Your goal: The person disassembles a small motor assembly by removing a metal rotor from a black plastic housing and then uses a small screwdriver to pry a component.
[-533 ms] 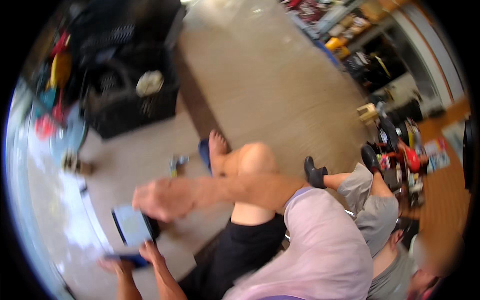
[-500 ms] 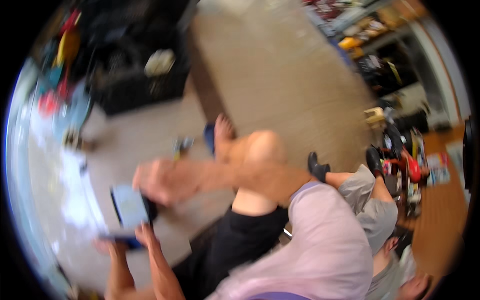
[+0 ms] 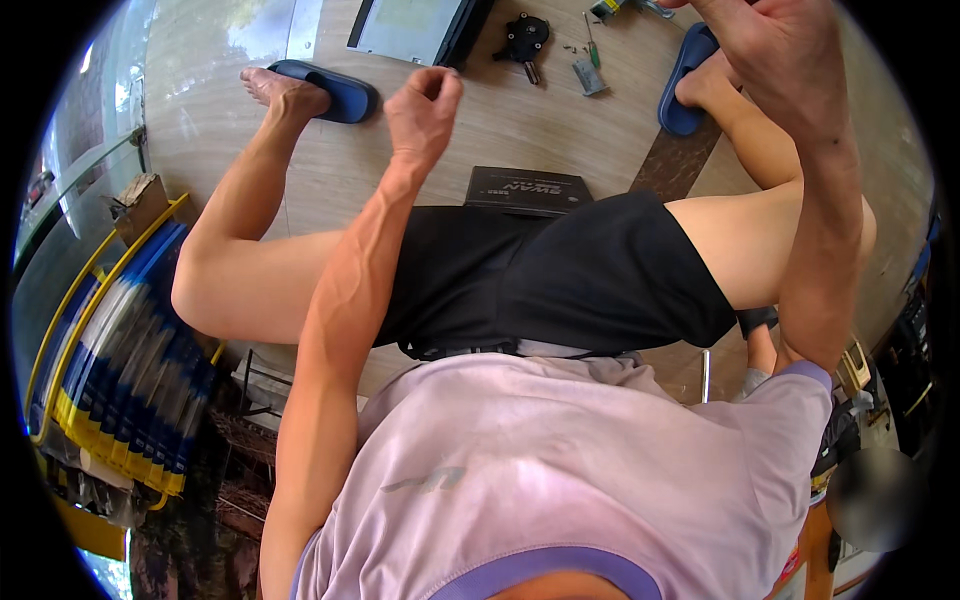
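Note:
My left hand is raised above the floor in front of my shorts, its fingers curled in to the thumb. Anything held there is too small to make out. At the upper right edge, my right hand is lifted with bent fingers partly cut off by the frame; what they pinch, if anything, is hidden. Beyond the left hand lies a flat silver-topped device with a black side. Right of it are a round black motor-like part, a small green-handled screwdriver, a little grey metal block and some tiny loose pieces.
A black cardboard box lies between my thighs. Blue slippers are near my feet. At left stands a yellow wire rack of blue packages beside a glass case. A small green item lies at the top edge.
The view has swung round and sharpened. Both hands were close to the silver-topped device; now they are drawn apart and away from it, the right hand far over to the right.

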`<control>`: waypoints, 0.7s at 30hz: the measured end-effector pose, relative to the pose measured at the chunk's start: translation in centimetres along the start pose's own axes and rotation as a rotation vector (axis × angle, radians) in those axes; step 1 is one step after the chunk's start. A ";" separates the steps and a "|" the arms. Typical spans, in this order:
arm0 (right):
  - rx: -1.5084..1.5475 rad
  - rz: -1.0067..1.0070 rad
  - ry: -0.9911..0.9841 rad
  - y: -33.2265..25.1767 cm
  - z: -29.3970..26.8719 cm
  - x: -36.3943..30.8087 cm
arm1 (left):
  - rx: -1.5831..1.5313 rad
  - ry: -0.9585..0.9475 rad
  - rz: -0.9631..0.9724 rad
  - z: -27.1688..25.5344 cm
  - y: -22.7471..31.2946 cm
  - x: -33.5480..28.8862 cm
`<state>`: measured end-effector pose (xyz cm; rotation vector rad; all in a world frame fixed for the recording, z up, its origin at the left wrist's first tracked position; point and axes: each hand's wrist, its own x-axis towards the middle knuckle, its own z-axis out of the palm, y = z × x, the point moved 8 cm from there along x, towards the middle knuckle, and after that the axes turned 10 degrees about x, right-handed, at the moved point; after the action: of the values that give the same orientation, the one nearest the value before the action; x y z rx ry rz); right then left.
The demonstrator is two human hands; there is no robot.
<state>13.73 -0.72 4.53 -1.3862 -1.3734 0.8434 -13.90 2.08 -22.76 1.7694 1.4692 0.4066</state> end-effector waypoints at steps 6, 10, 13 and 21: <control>0.033 -0.004 -0.003 0.8 0.5 -0.2 | 0.128 -0.489 -0.147 9.3 -6.2 -1.5; -0.020 -0.014 0.054 -0.2 -0.2 -0.4 | -0.323 -0.421 -0.604 14.2 -13.9 -1.7; -0.007 0.187 0.089 1.7 -1.5 -1.0 | -0.371 -0.519 -0.547 17.2 -14.9 -1.6; -0.093 0.111 0.110 2.5 -0.8 -1.0 | -0.460 -0.485 -0.742 18.6 -15.2 -1.2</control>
<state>15.10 -1.59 2.24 -1.5692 -1.2753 0.7711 -11.98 -5.39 -45.51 0.7979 1.4071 -0.0746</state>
